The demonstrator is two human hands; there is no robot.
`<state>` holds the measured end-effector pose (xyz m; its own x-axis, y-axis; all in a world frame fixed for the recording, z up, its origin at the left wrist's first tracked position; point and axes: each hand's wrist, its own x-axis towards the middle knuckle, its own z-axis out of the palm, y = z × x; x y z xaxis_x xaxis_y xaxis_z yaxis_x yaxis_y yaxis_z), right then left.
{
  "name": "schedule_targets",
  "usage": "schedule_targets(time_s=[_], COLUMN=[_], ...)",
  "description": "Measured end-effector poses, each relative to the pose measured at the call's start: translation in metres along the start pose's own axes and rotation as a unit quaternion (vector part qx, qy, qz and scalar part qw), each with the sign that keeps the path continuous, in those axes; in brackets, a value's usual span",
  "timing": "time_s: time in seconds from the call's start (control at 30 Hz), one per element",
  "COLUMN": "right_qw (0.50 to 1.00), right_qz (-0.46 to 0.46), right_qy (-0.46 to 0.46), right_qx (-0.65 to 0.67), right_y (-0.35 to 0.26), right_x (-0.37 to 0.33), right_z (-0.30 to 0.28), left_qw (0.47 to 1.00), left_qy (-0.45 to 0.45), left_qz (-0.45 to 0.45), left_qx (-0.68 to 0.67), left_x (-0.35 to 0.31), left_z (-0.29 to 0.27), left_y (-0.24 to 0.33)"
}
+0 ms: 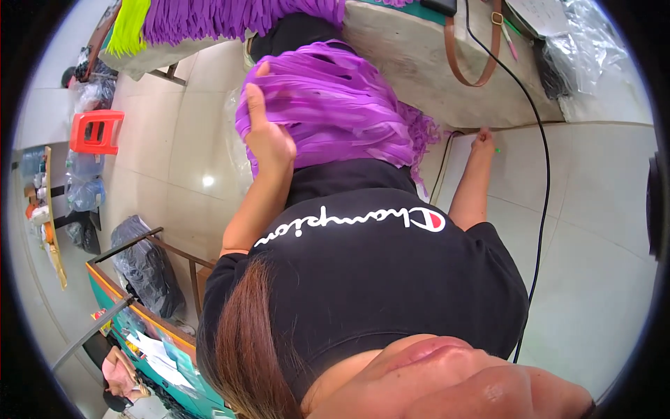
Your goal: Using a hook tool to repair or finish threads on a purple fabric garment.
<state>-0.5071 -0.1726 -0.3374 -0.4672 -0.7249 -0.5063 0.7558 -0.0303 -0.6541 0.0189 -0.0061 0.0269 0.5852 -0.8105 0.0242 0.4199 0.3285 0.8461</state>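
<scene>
A thick bundle of purple fabric strips (335,105) lies across my lap, over dark trousers. At its left edge, my left hand (271,136) is closed on the strips, with a thumb and a fingertip showing and the other fingers hidden. Stretched out to the right, my right hand (483,141) is closed, away from the bundle and close to the foot of the covered table. A tiny green spot shows beside it; what it holds, if anything, is too small to make out. Loose strip ends (422,136) hang at the bundle's right side.
Ahead, a cloth-covered table (412,52) bears more purple fringe (209,17) and yellow-green fringe (128,28). A brown strap (450,59) hangs over its edge. A black cable (541,160) runs down the right. At left stand a red stool (96,131) and a green-topped table (164,349).
</scene>
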Motion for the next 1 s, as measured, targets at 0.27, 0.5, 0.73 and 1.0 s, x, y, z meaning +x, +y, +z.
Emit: schedule_targets(time_s=[0.27, 0.5, 0.73, 1.0], right_qw=[0.455, 0.653, 0.683, 0.674], right_qz=[-0.236, -0.309, -0.364, -0.362], right_qy=[-0.110, -0.161, -0.177, -0.198], right_qx=[-0.852, -0.672, -0.608, -0.613], right_y=[0.011, 0.003, -0.004, -0.034], right_x=[-0.143, -0.198, -0.209, -0.217], right_z=[0.085, 0.154, 0.167, 0.168], left_qw=[0.997, 0.985, 0.954, 0.953], left_qy=[-0.025, -0.063, -0.078, -0.067], left_qz=[-0.076, -0.156, -0.272, -0.279], left_qx=[-0.016, 0.033, -0.097, -0.091], left_x=[-0.002, -0.012, -0.013, -0.016], left_z=[-0.010, -0.011, -0.013, -0.011], left_y=[0.006, 0.011, 0.001, -0.006])
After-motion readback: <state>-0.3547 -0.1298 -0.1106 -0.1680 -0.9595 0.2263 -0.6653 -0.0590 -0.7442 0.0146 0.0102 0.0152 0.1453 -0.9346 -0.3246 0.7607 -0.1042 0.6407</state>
